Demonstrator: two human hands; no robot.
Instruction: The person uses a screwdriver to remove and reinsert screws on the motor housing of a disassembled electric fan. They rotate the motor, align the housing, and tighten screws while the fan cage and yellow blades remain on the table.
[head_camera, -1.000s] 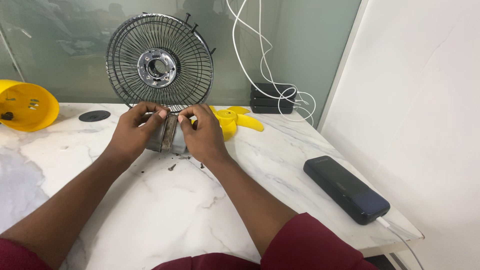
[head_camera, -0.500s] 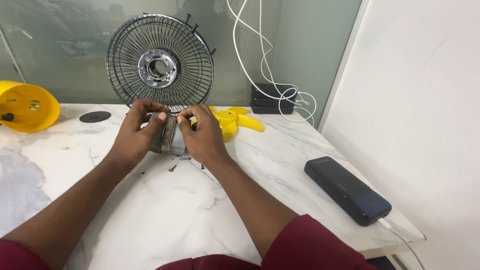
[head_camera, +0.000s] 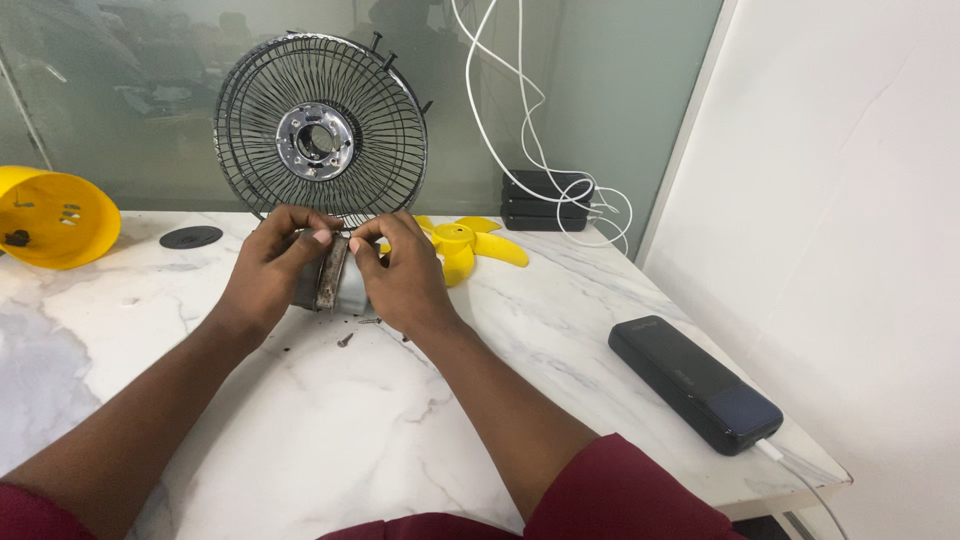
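You've got both hands, left hand and right hand, clamped on the motor; looks mid-teardown, so go steady, loose screw nearby.

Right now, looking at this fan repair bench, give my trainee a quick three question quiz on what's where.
1. True or false: both hands grip the fan motor.
2. What lies right of the right hand? A yellow fan blade, B wire guard, C yellow housing.
3. What small item lies on the marble table just below the motor?

Key: 1 true; 2 A; 3 a screw, beside the left hand.
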